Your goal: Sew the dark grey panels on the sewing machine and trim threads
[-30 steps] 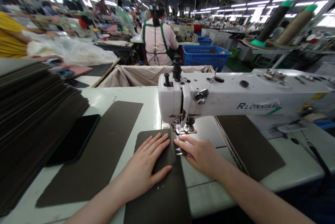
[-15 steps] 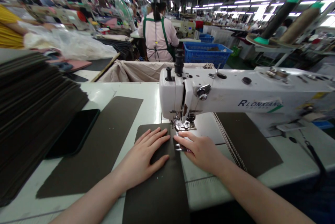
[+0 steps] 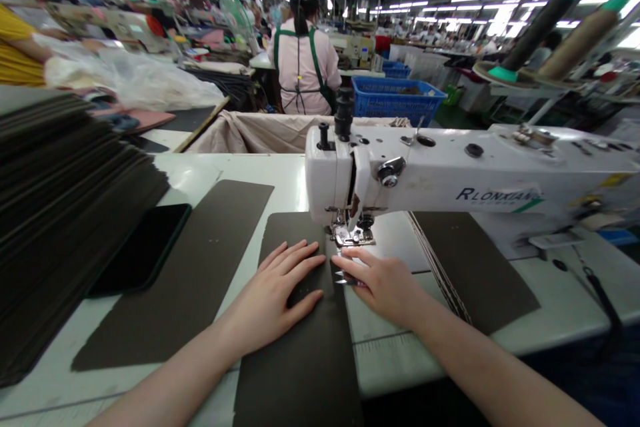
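A dark olive fabric panel (image 3: 305,380) lies on the sewing table, its right edge running under the presser foot (image 3: 354,238) of a white sewing machine (image 3: 430,170). My left hand (image 3: 277,294) rests flat on the panel, fingers spread, left of the foot. Close in front of the foot, my right hand (image 3: 387,287) has its index fingertip at the panel's right edge. Small thread snips (image 3: 344,278) are tucked in this hand, blades pointing left; the palm hides their handles.
To the left are a phone (image 3: 143,250) on another olive panel (image 3: 200,280) and a tall stack of dark panels (image 3: 65,227). Several panels (image 3: 467,267) lie right of the needle. Behind the table are a cloth-lined bin (image 3: 250,134), a blue crate (image 3: 395,99) and a seated person (image 3: 304,70).
The fabric panel has slid away from me, its far edge now further past the presser foot. Both hands stay at nearly the same place.
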A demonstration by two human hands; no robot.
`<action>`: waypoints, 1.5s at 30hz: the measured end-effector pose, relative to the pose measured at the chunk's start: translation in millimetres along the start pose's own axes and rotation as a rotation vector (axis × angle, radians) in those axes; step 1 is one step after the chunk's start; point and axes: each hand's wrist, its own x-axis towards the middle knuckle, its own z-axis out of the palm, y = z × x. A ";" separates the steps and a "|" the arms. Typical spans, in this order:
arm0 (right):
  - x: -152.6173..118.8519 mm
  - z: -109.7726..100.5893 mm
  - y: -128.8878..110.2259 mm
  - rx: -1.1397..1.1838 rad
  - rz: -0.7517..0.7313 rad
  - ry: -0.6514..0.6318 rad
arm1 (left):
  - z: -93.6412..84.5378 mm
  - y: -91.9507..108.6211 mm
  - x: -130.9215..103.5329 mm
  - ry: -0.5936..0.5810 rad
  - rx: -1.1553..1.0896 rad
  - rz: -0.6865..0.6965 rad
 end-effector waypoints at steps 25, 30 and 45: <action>-0.5 1.8 0.5 -0.010 0.003 -0.001 | 1.9 -0.1 0.1 0.025 -0.028 0.001; -0.6 1.8 0.3 0.002 0.005 -0.009 | 3.1 -0.3 0.7 0.044 -0.049 -0.003; 0.2 0.2 0.5 0.012 0.008 -0.027 | 7.2 -2.2 0.4 0.082 -0.060 -0.013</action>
